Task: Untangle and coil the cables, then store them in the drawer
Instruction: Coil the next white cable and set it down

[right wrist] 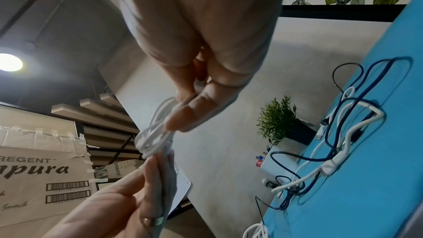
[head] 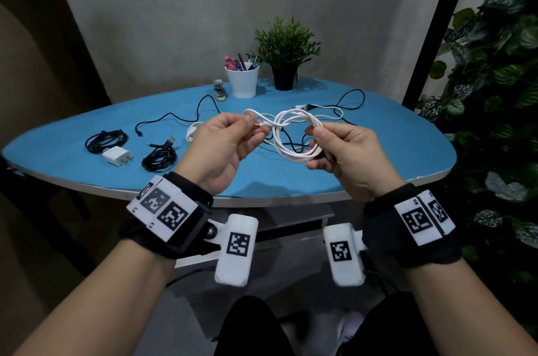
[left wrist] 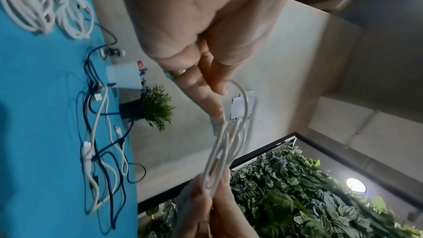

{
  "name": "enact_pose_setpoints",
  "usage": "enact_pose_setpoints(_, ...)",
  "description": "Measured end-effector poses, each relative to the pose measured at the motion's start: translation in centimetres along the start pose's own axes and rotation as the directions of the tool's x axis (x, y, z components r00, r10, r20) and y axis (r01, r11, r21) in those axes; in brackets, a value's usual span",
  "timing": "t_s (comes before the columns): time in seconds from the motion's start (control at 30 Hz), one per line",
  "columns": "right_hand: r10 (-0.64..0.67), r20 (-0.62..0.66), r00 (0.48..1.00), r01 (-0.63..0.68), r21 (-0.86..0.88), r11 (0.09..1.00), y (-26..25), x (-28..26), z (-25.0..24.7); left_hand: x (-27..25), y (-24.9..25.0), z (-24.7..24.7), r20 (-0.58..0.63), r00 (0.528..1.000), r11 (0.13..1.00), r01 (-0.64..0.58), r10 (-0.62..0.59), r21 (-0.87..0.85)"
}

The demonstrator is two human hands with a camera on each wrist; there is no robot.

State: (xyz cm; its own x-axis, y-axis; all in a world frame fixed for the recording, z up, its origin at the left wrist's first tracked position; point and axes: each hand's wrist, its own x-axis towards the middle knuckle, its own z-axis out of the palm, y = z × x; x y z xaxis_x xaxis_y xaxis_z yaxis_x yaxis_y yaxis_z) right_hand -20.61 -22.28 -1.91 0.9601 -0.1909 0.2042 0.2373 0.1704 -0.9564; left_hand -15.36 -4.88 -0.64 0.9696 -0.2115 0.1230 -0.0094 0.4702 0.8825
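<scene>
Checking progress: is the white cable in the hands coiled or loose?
Coiled: white cable forms stacked loops held by right hand; left hand pinches its end.

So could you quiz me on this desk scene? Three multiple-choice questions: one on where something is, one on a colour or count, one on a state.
1. Where is the charger?
A. between two black coils
B. in the cup
C. beside the plant

2. What colour is the held cable?
A. black
B. white
C. blue

3. How is that cable?
A. straight
B. looped in a coil
C. flat on the table

Answers:
1 A, black coils lie on either side.
2 B, it shows white in both hands.
3 B, the right hand grips loops while the left hand pinches an end.
</scene>
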Motion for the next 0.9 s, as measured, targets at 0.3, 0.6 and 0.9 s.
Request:
enact_pose_setpoints(0.3, -0.005, -0.013, 1.0, 0.006, 0.089, 0.996, -0.2, 0.0, 0.5, -1.5, -1.6, 1.4, 0.149, 0.969, 0.956, 0.156, -0.197, 0.248)
enact_pose_setpoints(0.6, -0.077, -0.118, 0.99, 0.083, 0.052, 0.995, -0.1, 0.1, 0.2, -2.0, -1.0, 0.9, 0.346, 0.912, 0.875, 0.029, -0.221, 0.483)
enact_pose_setpoints(0.9, -0.121, -0.033, 0.992, 0.113, -0.185, 0.976, 0.6, 0.1, 0.1, -1.5, -1.2, 1.2, 0.21, 0.959, 0.959, 0.134, -0.189, 0.251)
